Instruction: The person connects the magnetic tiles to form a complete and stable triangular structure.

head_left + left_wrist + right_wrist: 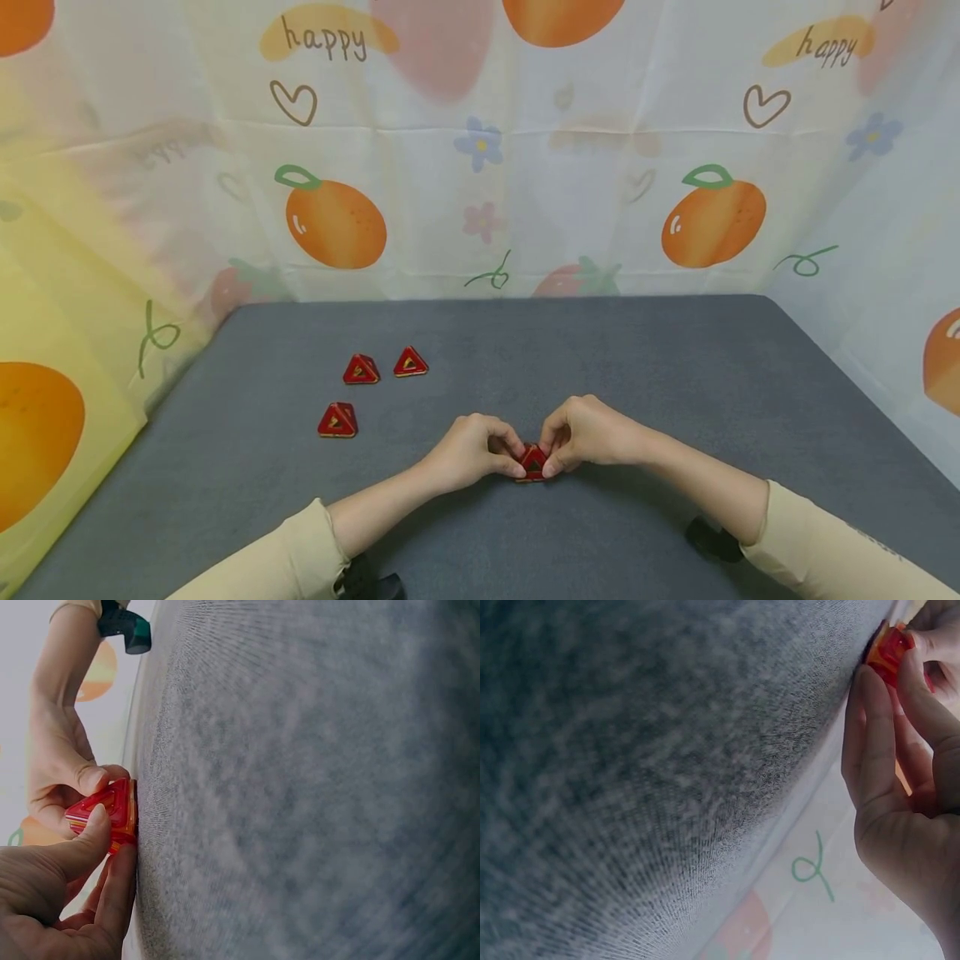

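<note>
Both hands meet at a small red pyramid-shaped box (533, 463) with gold edging, low over the grey table, right of the other boxes. My left hand (474, 453) pinches its left side between thumb and fingers. From the other side my right hand (592, 433) grips it the same way. In the left wrist view the red box (120, 802) stands at the table surface, with thumbs on its face. The right wrist view shows part of the red box (893, 651) between the fingertips, the rest covered by them.
Three similar red pyramid boxes stand to the left: one nearer (338, 420), one behind it (362, 369) and one farther right (410, 362). The grey table (637, 358) ends at a fruit-printed curtain (480, 208) at the back and sides.
</note>
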Motion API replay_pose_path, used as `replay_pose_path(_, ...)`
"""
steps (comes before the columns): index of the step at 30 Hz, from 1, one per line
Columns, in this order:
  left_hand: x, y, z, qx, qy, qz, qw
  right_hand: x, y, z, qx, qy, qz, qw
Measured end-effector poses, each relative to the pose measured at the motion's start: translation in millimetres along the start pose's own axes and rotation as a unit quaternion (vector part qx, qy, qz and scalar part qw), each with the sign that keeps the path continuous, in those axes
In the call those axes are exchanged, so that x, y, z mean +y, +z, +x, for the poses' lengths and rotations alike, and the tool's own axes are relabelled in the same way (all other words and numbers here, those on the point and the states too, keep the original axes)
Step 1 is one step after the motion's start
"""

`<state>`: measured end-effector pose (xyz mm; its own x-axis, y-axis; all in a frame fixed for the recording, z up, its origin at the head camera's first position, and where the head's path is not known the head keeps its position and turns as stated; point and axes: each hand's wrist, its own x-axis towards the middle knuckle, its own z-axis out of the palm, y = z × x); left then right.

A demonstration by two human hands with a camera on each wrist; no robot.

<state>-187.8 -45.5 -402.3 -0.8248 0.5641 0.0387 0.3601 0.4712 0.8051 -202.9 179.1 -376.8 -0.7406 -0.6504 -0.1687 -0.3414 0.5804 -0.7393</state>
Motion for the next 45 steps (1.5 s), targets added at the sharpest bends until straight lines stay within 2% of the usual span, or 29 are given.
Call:
replay_pose_path(10,0.9,-3.5,-0.9,-0.01,-0.015,-0.01,0.9998,-3,-1,1.6,0.0,-0.005,-0.009,1.0)
replay_pose_path(15,-4.0,-13.8,-1.7,-0.019,-0.017,-0.013,0.9996,-10,3,9.6,0.012,-0.011,-0.022,0.9996)
replay_pose_path(20,-8.9,-41.7,-3.9,-0.006,-0.041,0.003,0.9992,-23,4,31.3,0.048,-0.005,-0.013,0.9988)
replay_pose_path(25,-12.9,-84.8,-7.9,0.0,-0.077,0.035,0.9964,-42,5,62.7,0.083,0.009,0.019,0.9963)
replay_pose_path(29,-19.5,-120.5,-10.7,-0.011,-0.102,0.057,0.9931,-56,11,89.9,0.1,0.017,0.048,0.9937)
replay_pose_path(33,-28.2,-146.7,-13.5,-0.04,-0.117,0.05,0.9911,-67,20,113.4,0.102,0.019,0.065,0.9925)
replay_pose_path(38,-35.8,-162.8,-18.1,-0.073,-0.139,0.048,0.9864,-75,34,134.6,0.09,0.023,0.081,0.9924)
replay_pose_path(45,-38.6,-165.0,-20.7,-0.08,-0.177,0.087,0.9772,-79,48,144.8,0.075,0.035,0.094,0.9921)
